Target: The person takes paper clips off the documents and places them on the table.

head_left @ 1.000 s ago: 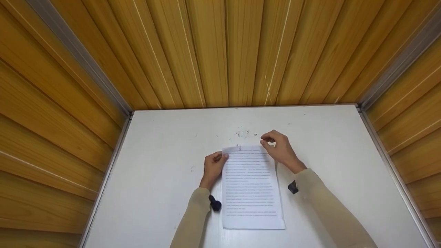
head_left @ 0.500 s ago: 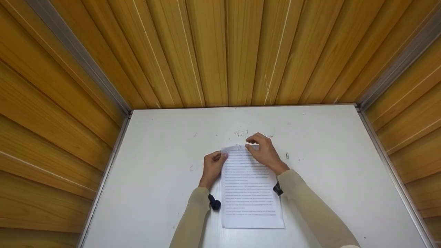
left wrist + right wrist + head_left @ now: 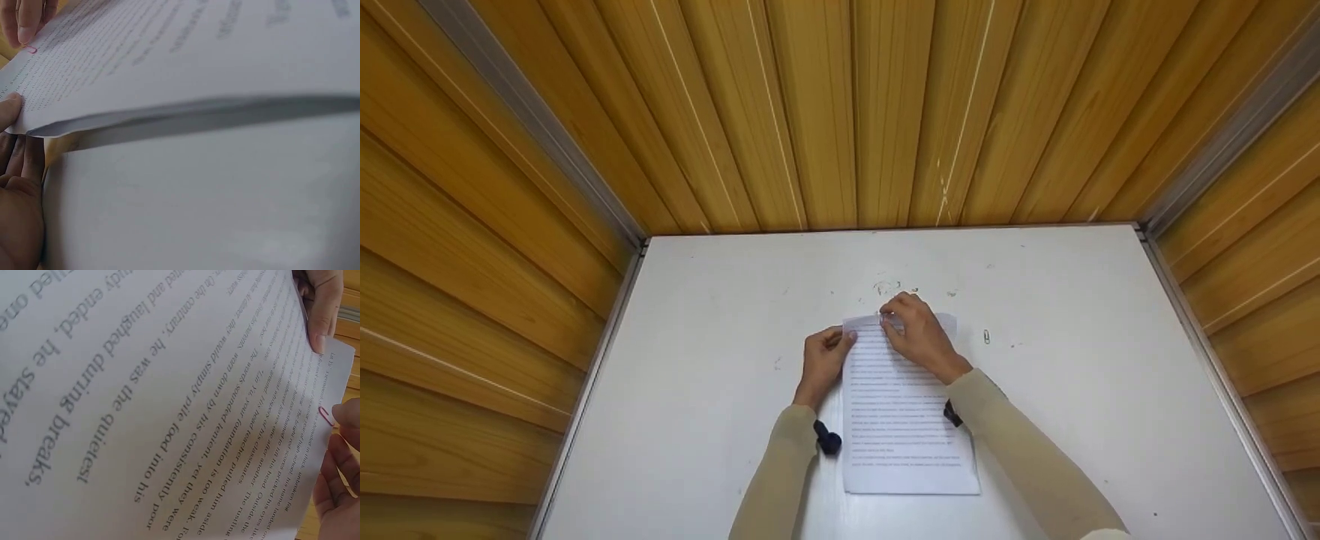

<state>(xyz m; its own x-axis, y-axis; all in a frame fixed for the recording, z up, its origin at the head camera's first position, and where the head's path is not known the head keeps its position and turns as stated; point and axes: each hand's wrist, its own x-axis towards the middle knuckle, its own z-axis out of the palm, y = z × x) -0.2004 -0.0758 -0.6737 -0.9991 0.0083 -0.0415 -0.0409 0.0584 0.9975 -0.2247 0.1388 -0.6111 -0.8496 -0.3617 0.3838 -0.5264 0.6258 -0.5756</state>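
Note:
Printed sheets of paper [image 3: 907, 420] lie upright on the white table, their top edge slightly raised. My left hand [image 3: 824, 367] pinches their upper left edge, thumb on top and fingers beneath, as the left wrist view shows. A pink paper clip [image 3: 325, 416] sits over the top edge. My right hand [image 3: 919, 330] is at that clip, its thumb and fingers pinching the clip's outer end. In the left wrist view the clip [image 3: 31, 49] shows just below the right fingertips [image 3: 27, 34].
A second paper clip [image 3: 987, 337] lies on the white table [image 3: 697, 375], right of the sheets. Small dark marks [image 3: 887, 287] dot the tabletop beyond the paper. Wood-patterned panels [image 3: 885, 112] enclose the back and sides.
My right hand has moved left along the top edge, from the upper right corner to the pink clip. The second paper clip has come into view. My left hand stays put.

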